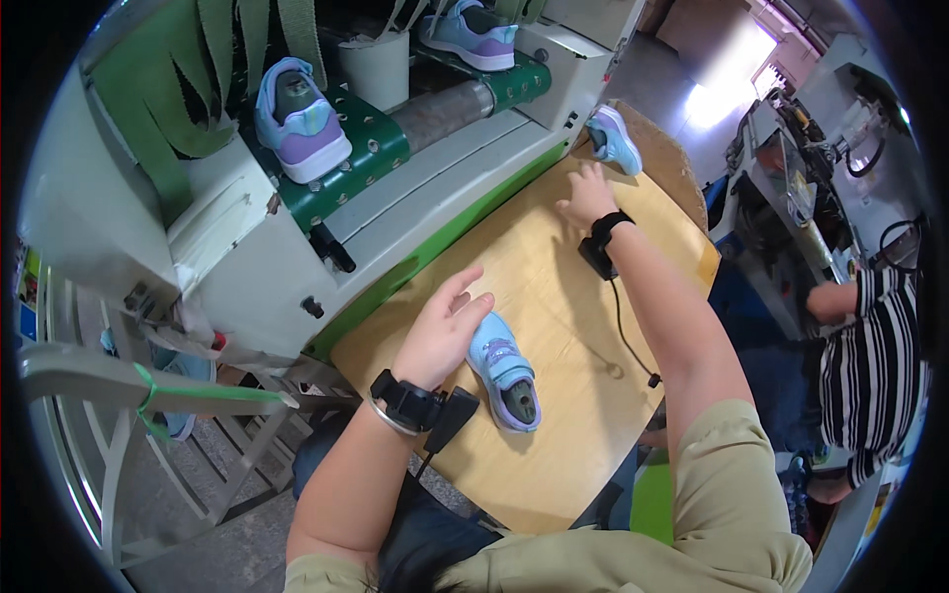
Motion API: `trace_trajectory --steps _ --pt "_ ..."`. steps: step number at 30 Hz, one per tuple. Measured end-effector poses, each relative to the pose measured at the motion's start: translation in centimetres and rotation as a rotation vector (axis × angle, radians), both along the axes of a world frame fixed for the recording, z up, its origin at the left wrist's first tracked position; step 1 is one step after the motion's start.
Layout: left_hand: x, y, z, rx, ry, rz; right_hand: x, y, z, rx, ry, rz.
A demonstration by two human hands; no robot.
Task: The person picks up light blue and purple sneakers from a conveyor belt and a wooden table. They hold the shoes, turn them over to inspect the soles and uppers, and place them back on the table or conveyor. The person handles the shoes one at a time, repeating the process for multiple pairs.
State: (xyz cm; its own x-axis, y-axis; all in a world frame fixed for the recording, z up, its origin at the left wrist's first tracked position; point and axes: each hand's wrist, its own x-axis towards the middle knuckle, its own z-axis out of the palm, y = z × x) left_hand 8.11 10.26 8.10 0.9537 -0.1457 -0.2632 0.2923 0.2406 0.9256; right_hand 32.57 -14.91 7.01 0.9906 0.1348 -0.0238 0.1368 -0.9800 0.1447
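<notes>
A light blue and purple shoe [504,371] lies on the wooden tabletop [583,415], its heel opening toward me. My left hand [445,334] is just left of its toe; thumb and forefinger stretch out, and I see nothing in the hand. It overlaps the toe in the picture, and I cannot tell if they touch. Farther off to the right, my right hand [590,196] reaches over the table with fingers spread, holding nothing. Just beyond its fingertips is another light blue shoe [615,140], tilted at the far end of the table and apart from the hand.
Along the table's far left side stands a machine with green belts [381,133]. Two more shoes ride on it, one near [299,124] and one far [473,38]. A grey rack [198,395] is at left. A person in a striped shirt [870,366] works at right.
</notes>
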Motion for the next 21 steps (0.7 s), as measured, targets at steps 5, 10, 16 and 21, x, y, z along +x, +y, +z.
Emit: trace_trajectory --steps 5,10,16,21 --pt "0.3 0.2 -0.9 0.09 -0.003 -0.039 6.4 -5.4 -1.8 0.133 -0.234 -0.215" --pt "0.2 0.2 -1.2 0.14 -0.031 -0.03 10.4 -8.3 -0.9 0.271 -0.262 -0.332" --pt "0.6 0.2 -1.6 0.226 -0.011 -0.022 11.6 -7.1 -1.2 0.335 -0.273 -0.128" --pt "0.7 -0.3 -1.8 0.24 -0.091 -0.03 9.5 -10.5 -0.5 0.524 -0.545 -0.161"
